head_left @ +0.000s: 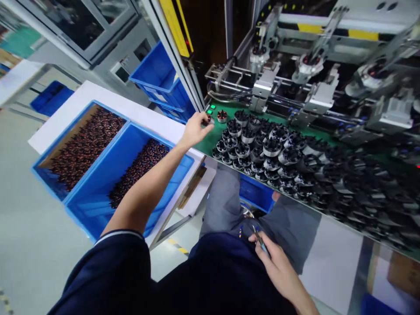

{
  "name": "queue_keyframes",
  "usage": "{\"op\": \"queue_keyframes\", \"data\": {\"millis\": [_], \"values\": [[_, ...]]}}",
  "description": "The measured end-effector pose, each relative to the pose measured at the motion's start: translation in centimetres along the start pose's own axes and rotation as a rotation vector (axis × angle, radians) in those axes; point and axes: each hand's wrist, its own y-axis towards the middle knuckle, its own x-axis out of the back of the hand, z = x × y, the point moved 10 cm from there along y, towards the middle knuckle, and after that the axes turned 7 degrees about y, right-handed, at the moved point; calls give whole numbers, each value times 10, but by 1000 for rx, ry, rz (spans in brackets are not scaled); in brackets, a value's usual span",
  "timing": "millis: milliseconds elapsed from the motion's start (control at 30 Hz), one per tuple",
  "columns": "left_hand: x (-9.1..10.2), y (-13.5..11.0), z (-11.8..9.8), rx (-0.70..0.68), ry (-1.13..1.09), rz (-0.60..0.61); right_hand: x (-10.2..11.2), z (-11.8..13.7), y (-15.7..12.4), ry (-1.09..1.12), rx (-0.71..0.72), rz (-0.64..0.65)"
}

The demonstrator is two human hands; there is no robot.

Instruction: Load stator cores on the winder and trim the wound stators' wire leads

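Observation:
At the left end of the green bench top (210, 142), my left hand (196, 130) has its thumb and fingers closed around a small wound stator (207, 121). Close by on the right sits another wound stator (222, 116), with red-brown copper coils and a pale rim. Low over my lap, my right hand (275, 259) grips a slim pair of snips (261, 243) with metal tips and a blue handle; its exact kind is hard to make out. Rows of stacked black and silver stator cores (243, 150), with no copper showing, begin just right of my left hand.
A winding machine (295, 87) with metal arms stands behind the bench. On the left, two blue bins (127, 124) full of copper-wound parts rest on a white table (82, 92). Stacked blue crates (160, 83) stand beyond it. A blue bin (252, 192) is under the bench.

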Motion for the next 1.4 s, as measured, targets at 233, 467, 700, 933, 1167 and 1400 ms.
{"op": "queue_keyframes", "data": {"millis": [233,467,700,933,1167,1400], "values": [[59,-146,-134,-303,-514,-80,27,104,20,157,398,-159],[62,-228,-222,-406,-746,-79,59,149,5,505,626,-463],[55,-232,-240,-453,-709,-46,62,136,1,572,574,-523],[43,-233,-248,-461,-724,65,59,144,-1,638,697,-401],[42,-239,-239,-489,-514,-90,57,143,8,593,515,-191],[36,-244,-227,-494,-373,-263,28,151,19,1209,350,229]]}}
